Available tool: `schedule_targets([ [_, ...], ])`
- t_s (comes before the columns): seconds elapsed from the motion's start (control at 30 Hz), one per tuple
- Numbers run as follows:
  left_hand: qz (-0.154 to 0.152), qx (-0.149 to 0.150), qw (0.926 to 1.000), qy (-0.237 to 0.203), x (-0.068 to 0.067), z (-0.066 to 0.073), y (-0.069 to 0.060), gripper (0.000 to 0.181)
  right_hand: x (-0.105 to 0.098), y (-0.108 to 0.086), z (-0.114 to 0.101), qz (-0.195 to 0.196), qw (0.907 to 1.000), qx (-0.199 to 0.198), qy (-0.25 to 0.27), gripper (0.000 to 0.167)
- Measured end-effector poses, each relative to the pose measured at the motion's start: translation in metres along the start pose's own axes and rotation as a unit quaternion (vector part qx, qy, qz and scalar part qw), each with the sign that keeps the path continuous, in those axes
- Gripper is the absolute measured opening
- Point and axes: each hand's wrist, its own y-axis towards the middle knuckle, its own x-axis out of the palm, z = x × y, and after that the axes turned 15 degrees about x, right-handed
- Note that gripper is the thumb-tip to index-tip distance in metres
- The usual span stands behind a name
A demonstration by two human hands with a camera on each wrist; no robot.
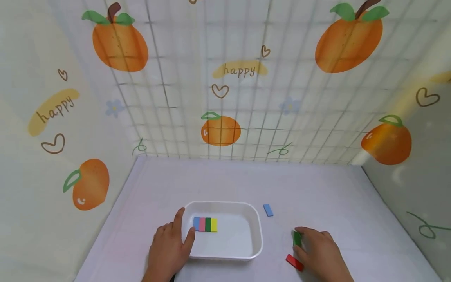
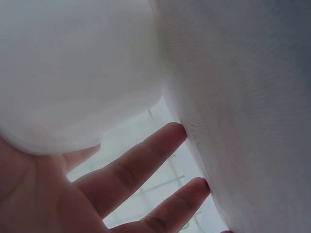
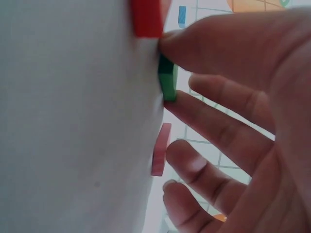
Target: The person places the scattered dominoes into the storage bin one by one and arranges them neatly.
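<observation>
Head view: left hand (image 1: 169, 248) at white tray (image 1: 239, 246), maybe to keep it still; four blocks (image 1: 208, 224) snug inside; right hand (image 1: 318, 248) right of tray, on green block (image 1: 297, 239). Left wrist view: fingers (image 2: 136, 162) straight, not clenched. Right wrist view: green block pinched by its ends, perhaps for a firm hold, near red block (image 3: 146, 18).

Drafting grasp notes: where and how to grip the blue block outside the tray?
Probably pinch the blue block mid-length across its long edges, coming from above and right: in the head view it lies flat, narrow side to side, with the tray on its left.
</observation>
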Motion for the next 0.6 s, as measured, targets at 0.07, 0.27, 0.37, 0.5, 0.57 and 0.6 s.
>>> schedule_targets([
  [0.07,-0.002,-0.006,1.0000,0.001,-0.0004,0.0023,0.0022,0.069,-0.0027,0.0012,0.0006,0.001,1.0000,0.000,0.001,0.059],
  [0.27,-0.018,-0.013,0.9997,0.004,-0.0017,0.0046,0.0035,0.070,-0.0050,0.0010,0.0006,-0.002,1.0000,0.000,-0.003,0.059],
  [0.37,-0.007,-0.006,0.9999,0.003,-0.0022,0.0047,0.0057,0.069,-0.0063,0.0018,-0.0023,0.003,1.0000,0.000,-0.003,0.060],
  [0.5,-0.004,-0.007,1.0000,0.003,-0.0037,0.0052,0.0066,0.069,-0.0063,0.0029,-0.0039,-0.008,0.9999,0.012,0.002,0.060],
  [0.57,-0.010,-0.011,0.9999,0.001,-0.0042,0.0056,0.0060,0.069,-0.0055,0.0031,-0.0035,-0.014,0.9998,0.016,0.001,0.060],
  [0.6,-0.012,-0.013,0.9998,0.000,-0.0042,0.0058,0.0056,0.070,-0.0051,0.0032,-0.0031,-0.015,0.9997,0.018,0.000,0.061],
])
